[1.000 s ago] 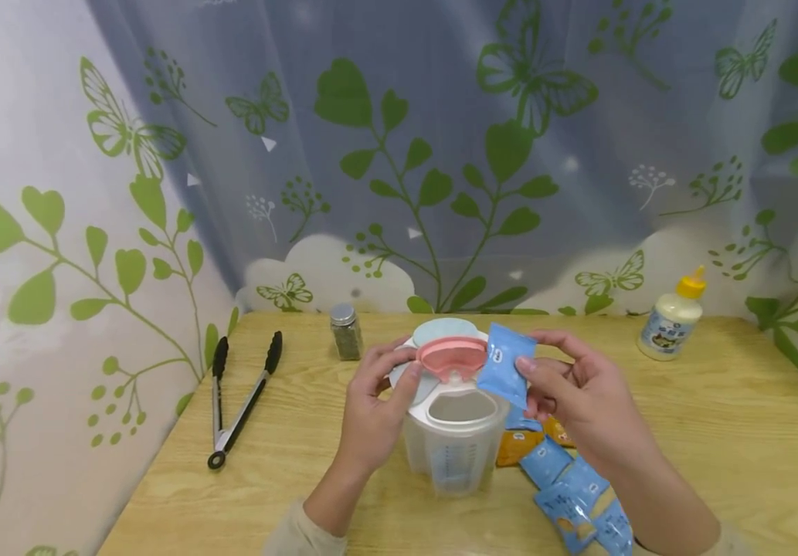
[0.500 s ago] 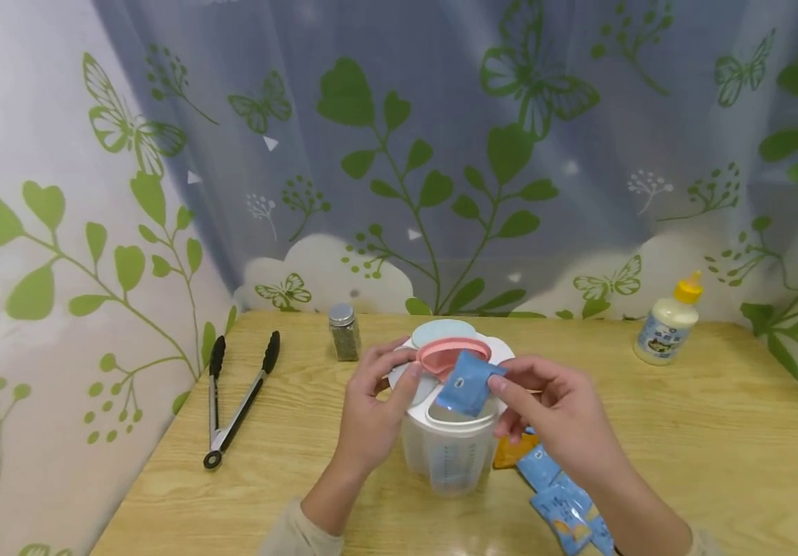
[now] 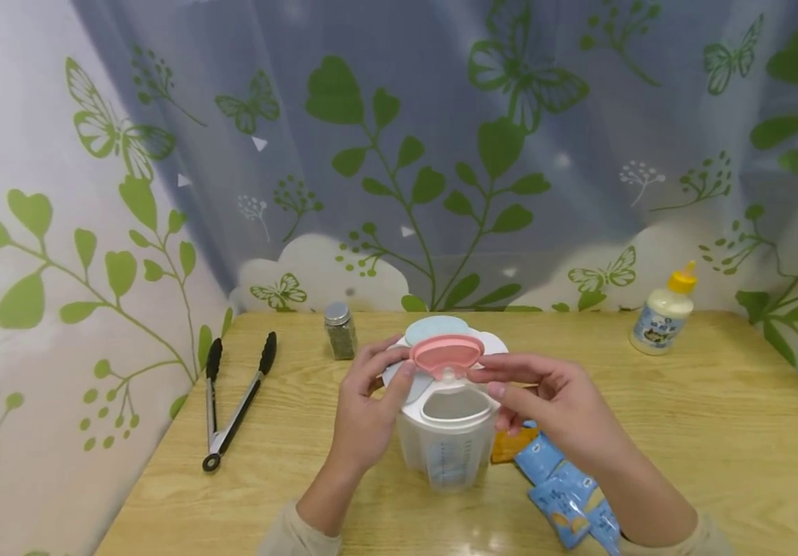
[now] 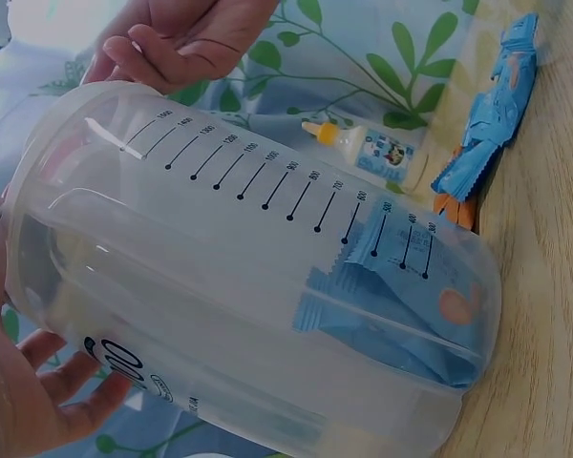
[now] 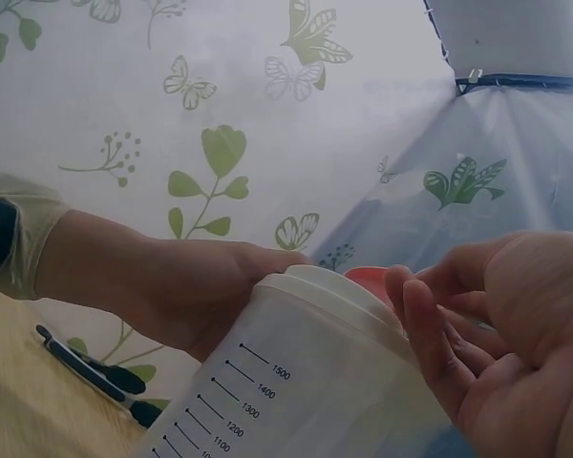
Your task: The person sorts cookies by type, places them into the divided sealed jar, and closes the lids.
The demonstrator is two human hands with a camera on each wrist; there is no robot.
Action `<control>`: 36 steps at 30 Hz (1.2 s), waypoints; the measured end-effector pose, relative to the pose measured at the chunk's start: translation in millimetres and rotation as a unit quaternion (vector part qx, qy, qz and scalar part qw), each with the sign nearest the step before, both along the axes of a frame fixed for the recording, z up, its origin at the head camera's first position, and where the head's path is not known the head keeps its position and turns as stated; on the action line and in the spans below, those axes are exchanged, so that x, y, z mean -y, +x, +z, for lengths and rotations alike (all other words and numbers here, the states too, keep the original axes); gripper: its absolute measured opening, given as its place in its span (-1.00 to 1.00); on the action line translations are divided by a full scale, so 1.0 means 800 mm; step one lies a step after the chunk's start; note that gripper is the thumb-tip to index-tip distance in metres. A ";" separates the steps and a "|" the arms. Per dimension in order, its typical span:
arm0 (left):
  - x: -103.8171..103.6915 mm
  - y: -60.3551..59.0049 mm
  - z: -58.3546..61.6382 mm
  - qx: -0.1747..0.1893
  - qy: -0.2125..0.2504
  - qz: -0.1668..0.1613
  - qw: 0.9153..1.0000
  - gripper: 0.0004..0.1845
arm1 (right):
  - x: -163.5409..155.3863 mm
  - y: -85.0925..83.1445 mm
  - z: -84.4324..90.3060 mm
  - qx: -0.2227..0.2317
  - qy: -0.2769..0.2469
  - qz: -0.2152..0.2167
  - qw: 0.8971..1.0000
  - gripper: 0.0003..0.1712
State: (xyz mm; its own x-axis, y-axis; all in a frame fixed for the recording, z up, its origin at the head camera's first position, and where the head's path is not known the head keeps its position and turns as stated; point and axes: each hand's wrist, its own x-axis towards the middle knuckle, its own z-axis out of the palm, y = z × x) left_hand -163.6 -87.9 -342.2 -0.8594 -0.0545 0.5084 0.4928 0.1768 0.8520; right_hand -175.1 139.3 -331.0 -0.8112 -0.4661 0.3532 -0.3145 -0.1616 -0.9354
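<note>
Translucent plastic container (image 3: pixel 449 444) standing near the middle of the wooden worktop (image 3: pixel 718 432), toward its front edge. Its clear wall carries a printed black measuring scale, and its white lid (image 3: pixel 485 409) bears coloured flaps; the pink flap (image 3: pixel 446 354) is raised over an open pouring hole. Through the wall, the left wrist view shows blue sachets (image 4: pixel 392 320) lying at the bottom.

The left hand (image 3: pixel 369 409) grips the container's side and lid, fingers curled round it. The right hand (image 3: pixel 555 409) hovers at the lid's right edge, fingers loosely extended and holding nothing, fingertips close to the pink flap.

Just right of the container lie more blue sachets (image 3: pixel 565 494) and an orange sachet (image 3: pixel 510 445). Tongs (image 3: pixel 235 405) lie near the left edge, a spice jar (image 3: pixel 340 330) near the back edge, and a squeeze bottle (image 3: pixel 663 313) at the back right corner.
</note>
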 end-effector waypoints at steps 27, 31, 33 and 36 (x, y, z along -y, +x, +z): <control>0.004 0.000 -0.002 0.005 -0.001 -0.009 1.000 -0.81 | -0.085 -0.080 -0.041 -0.008 0.058 -0.017 0.998 -0.55; 0.006 -0.009 -0.017 -0.004 0.007 -0.015 1.000 -0.82 | -0.088 -0.094 -0.065 0.009 0.094 -0.006 0.996 -0.52; 0.008 -0.015 -0.027 -0.010 0.010 -0.018 1.000 -0.81 | -0.088 -0.100 -0.076 0.004 0.108 0.004 0.994 -0.49; 0.009 -0.022 -0.036 -0.017 0.009 -0.018 1.000 -0.81 | -0.087 -0.106 -0.091 0.007 0.128 0.018 0.992 -0.45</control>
